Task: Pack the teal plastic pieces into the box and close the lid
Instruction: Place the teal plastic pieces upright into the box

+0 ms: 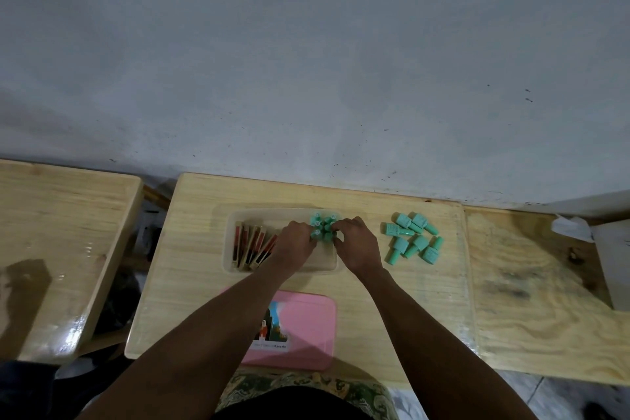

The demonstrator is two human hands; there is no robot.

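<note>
Head view of a wooden table. A clear box is set at its centre; both forearms are extended forward over it from the near edge, converging. The left hand and right hand are held knuckles-up, fingers curled down around a cluster of upright teal pieces in the box's far right corner. Whether a piece is actually pinched cannot be told. Flat red-and-wood pieces are leaned in the box's left part. A loose pile of teal pieces is seen on the table, right of the box. The pink lid is laid nearer, beneath the forearms.
</note>
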